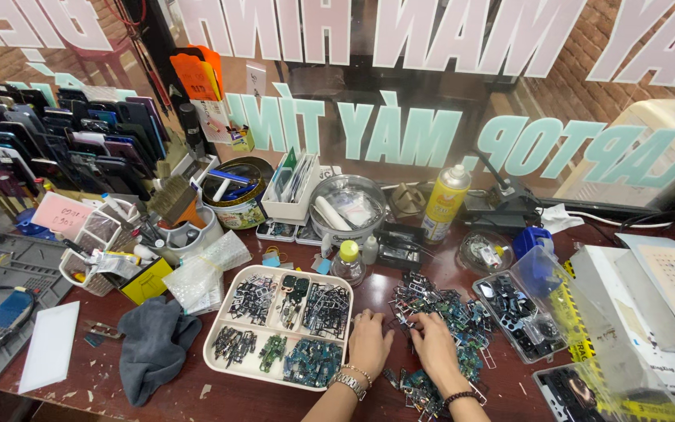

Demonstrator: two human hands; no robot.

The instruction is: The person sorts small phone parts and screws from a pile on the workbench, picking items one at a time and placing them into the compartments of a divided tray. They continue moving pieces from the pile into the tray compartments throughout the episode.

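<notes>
Both hands, left hand (369,340) and right hand (435,344), are lying with open fingers on the parts pile (443,312), while the tray (220,332) at nine o'clock is already holding many sorted parts.

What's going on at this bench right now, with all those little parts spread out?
A person's two bare hands rest on a loose pile of small metal and green circuit parts on the dark red workbench. The left hand, with a metal bracelet, lies beside the cream divided plastic tray, whose compartments hold sorted parts. The right hand presses fingers down into the pile. Neither hand visibly grips anything. A grey cloth lies left of the tray.
</notes>
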